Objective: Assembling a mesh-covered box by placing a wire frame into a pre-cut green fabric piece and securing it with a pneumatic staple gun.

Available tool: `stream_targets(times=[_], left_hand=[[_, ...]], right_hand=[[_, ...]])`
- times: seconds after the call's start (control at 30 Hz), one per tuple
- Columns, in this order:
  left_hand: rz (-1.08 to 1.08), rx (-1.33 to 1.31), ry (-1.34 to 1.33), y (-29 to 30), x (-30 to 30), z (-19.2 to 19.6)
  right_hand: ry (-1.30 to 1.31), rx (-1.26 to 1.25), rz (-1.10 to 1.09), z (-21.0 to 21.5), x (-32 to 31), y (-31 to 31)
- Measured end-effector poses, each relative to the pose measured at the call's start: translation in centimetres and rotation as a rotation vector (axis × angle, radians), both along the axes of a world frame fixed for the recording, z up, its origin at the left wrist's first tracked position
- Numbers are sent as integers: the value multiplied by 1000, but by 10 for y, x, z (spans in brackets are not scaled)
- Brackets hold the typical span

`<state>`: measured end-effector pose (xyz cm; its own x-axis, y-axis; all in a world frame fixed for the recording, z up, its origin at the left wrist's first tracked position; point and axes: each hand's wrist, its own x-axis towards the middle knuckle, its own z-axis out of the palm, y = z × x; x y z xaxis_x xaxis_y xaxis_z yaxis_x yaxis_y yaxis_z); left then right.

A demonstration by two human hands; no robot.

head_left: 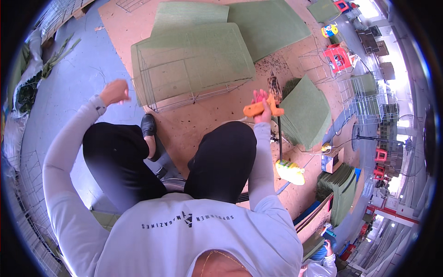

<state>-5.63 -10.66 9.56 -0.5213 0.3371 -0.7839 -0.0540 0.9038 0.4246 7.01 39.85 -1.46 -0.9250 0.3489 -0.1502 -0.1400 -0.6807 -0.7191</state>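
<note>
My right hand (261, 107) is closed around an orange glue gun (253, 110). Its brown-stained nozzle points away from me, and a dark rod or cord runs back from it. Left of it, a wire frame (199, 98) stands on the brown board with a translucent green sheet (194, 60) over it. My left hand (115, 92) is raised just off the sheet's left edge, fingers curled; anything in them is too small to make out.
More green sheets (277, 27) lie beyond the frame, and another sheet (304, 113) lies at right. A yellow packet (290, 172) sits near my right forearm. A green stack (339, 191), red stool (338, 58) and wire racks (360, 99) stand further right. Another person (320, 267) is at lower right.
</note>
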Motion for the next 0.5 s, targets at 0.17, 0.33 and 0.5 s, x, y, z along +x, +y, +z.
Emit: stream_targets(times=[0.17, 0.33, 0.5], left_hand=[[-89, 157, 930, 34, 26, 0], [-76, 82, 1173, 55, 101, -34], [-15, 80, 1430, 53, 114, -51]], right_hand=[[-1, 127, 64, -28, 80, -17], [-146, -82, 130, -35, 107, -63], [-65, -92, 145, -31, 92, -96]])
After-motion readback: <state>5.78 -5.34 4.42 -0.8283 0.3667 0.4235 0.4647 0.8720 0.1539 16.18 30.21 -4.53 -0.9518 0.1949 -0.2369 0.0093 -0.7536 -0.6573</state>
